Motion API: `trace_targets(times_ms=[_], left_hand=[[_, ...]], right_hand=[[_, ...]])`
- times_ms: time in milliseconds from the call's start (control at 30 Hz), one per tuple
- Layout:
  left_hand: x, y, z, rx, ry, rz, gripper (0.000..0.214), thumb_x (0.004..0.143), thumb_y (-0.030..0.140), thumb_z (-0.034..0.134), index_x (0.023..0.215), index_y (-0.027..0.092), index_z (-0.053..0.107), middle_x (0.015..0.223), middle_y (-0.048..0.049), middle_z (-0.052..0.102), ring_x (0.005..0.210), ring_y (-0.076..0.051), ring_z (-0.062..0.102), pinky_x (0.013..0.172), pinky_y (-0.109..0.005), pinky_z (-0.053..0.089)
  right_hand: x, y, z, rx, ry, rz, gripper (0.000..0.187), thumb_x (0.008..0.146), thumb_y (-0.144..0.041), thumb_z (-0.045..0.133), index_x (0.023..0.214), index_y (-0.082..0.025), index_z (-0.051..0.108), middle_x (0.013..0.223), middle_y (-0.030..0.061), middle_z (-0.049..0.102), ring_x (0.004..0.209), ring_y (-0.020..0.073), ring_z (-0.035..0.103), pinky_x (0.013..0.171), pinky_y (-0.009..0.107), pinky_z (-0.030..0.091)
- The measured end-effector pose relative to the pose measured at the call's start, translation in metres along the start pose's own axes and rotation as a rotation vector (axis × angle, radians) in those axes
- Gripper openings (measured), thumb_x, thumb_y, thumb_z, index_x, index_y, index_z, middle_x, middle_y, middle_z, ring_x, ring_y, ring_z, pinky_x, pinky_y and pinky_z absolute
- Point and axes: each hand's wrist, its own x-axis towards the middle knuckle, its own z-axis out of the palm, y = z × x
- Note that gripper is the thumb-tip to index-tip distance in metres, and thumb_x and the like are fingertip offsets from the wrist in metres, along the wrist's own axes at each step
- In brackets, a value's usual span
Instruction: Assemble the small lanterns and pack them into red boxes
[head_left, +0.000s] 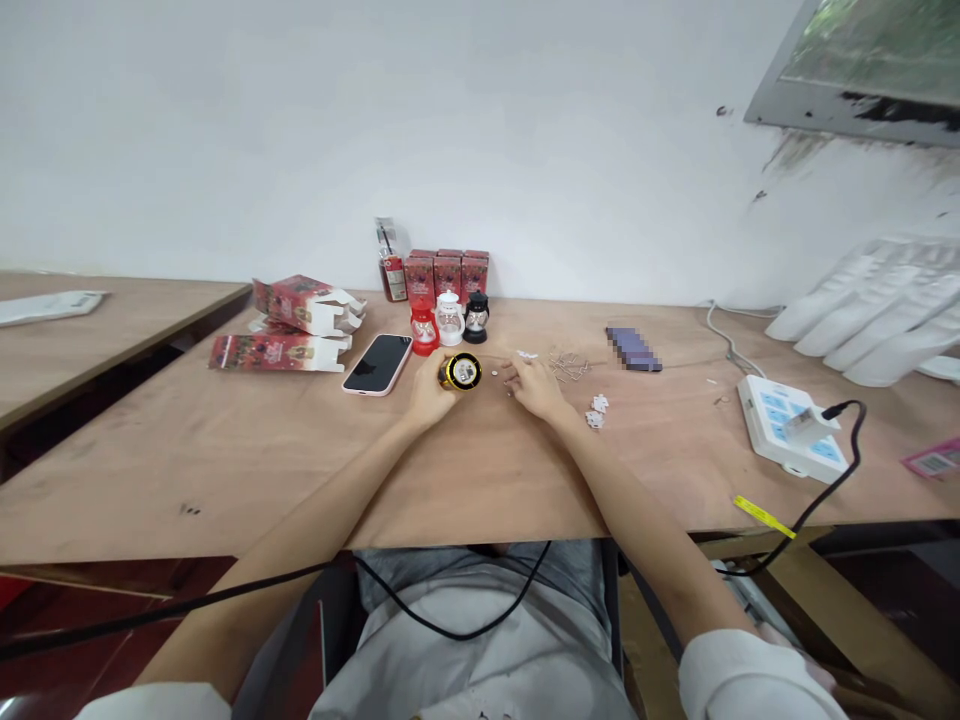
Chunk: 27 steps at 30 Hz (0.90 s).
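Observation:
My left hand (431,391) is wrapped round a small gold lantern (465,371), whose round black-rimmed base faces up at me. My right hand (537,387) is low over the table to the right of it, fingers loosely apart and nothing visible in them. A tiny white round piece (494,373) lies between the two hands. Just beyond my right hand are small white pieces (527,354), and to its right a scatter of thin metal pins (570,367). Closer to me lie more white cut-out pieces (596,412). Behind the held lantern stand a red lantern (424,330), a white lantern (450,320) and a black lantern (476,318).
Red boxes (448,275) and a bottle (393,275) stand against the wall. Flattened cartons (281,352) and a phone (379,364) lie left, a blurred purple item (634,349) right. A power strip (791,430) with a black cable and white foam sleeves (874,310) are further right.

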Motion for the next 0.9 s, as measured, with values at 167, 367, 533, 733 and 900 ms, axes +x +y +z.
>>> trace_targets(times_ms=[167, 367, 533, 733, 900], left_hand=[[0.0, 0.001, 0.0, 0.043, -0.004, 0.015, 0.035, 0.061, 0.02, 0.066, 0.094, 0.017, 0.055, 0.094, -0.0042, 0.064, 0.086, -0.02, 0.06, 0.079, -0.032, 0.048], [0.0, 0.002, 0.001, 0.036, 0.0, 0.009, 0.034, 0.061, 0.018, 0.066, 0.093, 0.017, 0.055, 0.094, -0.0038, 0.064, 0.086, -0.019, 0.06, 0.078, -0.031, 0.048], [-0.001, 0.005, 0.0, 0.013, -0.012, 0.022, 0.033, 0.062, 0.018, 0.066, 0.094, 0.017, 0.056, 0.097, -0.0044, 0.065, 0.088, -0.019, 0.061, 0.081, -0.031, 0.048], [-0.003, 0.009, 0.0, 0.041, -0.066, 0.04, 0.031, 0.066, 0.019, 0.065, 0.097, 0.017, 0.058, 0.096, -0.0053, 0.066, 0.086, -0.019, 0.061, 0.079, -0.032, 0.048], [-0.004, 0.011, 0.0, 0.057, -0.098, 0.054, 0.034, 0.064, 0.013, 0.062, 0.097, 0.017, 0.058, 0.097, -0.0053, 0.066, 0.088, -0.02, 0.061, 0.08, -0.032, 0.048]], right_hand=[[-0.002, -0.003, 0.002, -0.056, 0.033, -0.076, 0.032, 0.079, -0.007, 0.051, 0.107, -0.02, 0.06, 0.099, 0.0063, 0.071, 0.108, 0.0252, 0.056, 0.093, 0.04, 0.04], [-0.004, -0.009, -0.001, -0.001, 0.262, -0.071, 0.026, 0.085, -0.014, 0.052, 0.11, -0.019, 0.058, 0.094, 0.0072, 0.07, 0.099, 0.0253, 0.058, 0.09, 0.04, 0.041], [-0.009, -0.033, 0.001, 0.321, 0.607, -0.136, 0.018, 0.09, -0.034, 0.052, 0.102, -0.022, 0.058, 0.09, 0.0037, 0.069, 0.082, 0.0185, 0.061, 0.085, 0.036, 0.047], [-0.015, -0.051, 0.005, 0.303, 0.562, -0.349, 0.013, 0.09, -0.033, 0.053, 0.088, -0.023, 0.061, 0.085, 0.0043, 0.07, 0.08, 0.0185, 0.062, 0.08, 0.037, 0.046], [-0.014, -0.048, 0.008, 0.228, 0.547, -0.406, 0.013, 0.091, -0.03, 0.052, 0.088, -0.023, 0.062, 0.085, 0.0049, 0.071, 0.08, 0.0196, 0.061, 0.079, 0.038, 0.044]])
